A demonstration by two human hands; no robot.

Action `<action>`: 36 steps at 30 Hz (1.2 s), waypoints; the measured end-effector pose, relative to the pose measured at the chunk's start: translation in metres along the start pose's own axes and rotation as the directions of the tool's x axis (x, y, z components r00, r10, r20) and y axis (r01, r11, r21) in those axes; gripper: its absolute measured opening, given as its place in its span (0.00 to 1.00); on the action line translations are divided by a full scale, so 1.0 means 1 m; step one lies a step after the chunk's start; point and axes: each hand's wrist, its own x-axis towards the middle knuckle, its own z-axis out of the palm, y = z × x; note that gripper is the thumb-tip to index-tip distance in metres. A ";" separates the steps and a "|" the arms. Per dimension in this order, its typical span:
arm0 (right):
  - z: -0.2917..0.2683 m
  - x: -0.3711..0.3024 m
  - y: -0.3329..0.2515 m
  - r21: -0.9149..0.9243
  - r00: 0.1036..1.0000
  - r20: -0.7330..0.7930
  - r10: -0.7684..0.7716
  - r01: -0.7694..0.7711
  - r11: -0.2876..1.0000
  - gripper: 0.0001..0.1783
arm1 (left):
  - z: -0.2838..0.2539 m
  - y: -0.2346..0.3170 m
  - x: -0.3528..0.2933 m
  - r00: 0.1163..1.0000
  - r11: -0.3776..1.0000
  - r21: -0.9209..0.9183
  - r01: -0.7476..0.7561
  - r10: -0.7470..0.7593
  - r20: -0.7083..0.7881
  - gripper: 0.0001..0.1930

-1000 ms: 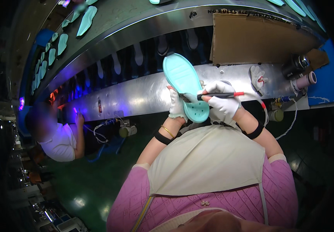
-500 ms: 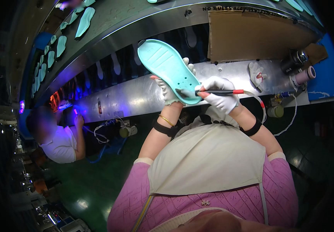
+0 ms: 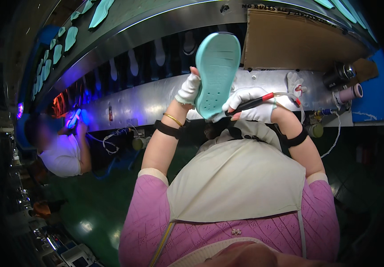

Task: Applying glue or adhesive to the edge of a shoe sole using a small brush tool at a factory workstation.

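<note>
A mint-green shoe sole (image 3: 218,66) stands nearly upright in front of me, its wide end away from me and small holes near its close end. My left hand (image 3: 189,90), in a white glove with bare fingertips, grips its left edge; some of the fingers are hidden behind it. My right hand (image 3: 255,106), gloved the same way, is closed round a brush (image 3: 250,104) with a black and red handle and a clear tube leading off it. The brush's pale bristles are at the close end of the sole, and seem to touch its rim.
Behind the sole runs a metal bench (image 3: 152,95), with a cardboard sheet (image 3: 303,42) above it. A spare glove (image 3: 295,82), a black flask (image 3: 339,74) and a pink cup (image 3: 351,91) stand right. More soles lie on the belt (image 3: 156,13). At left a person (image 3: 63,151) works under violet light.
The sole has turned from leaning left to nearly upright, and my left hand has moved to its left edge. The brush has gone from the sole's inner face to its close end.
</note>
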 end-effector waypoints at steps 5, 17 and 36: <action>0.000 0.002 -0.006 -0.087 0.978 -0.069 -0.196 0.190 0.978 0.08 | -0.008 -0.003 0.002 0.995 0.995 -0.024 0.099 -0.099 -0.026 0.45; 0.000 0.002 0.002 -0.165 0.971 -0.137 -0.195 0.172 0.971 0.08 | 0.000 0.000 0.010 0.941 0.972 0.103 0.210 -0.172 -0.290 0.33; -0.017 0.004 0.004 0.022 0.754 -0.647 -0.113 0.167 0.986 0.09 | 0.013 -0.050 -0.016 0.999 0.642 -0.765 -0.049 0.013 -0.053 0.30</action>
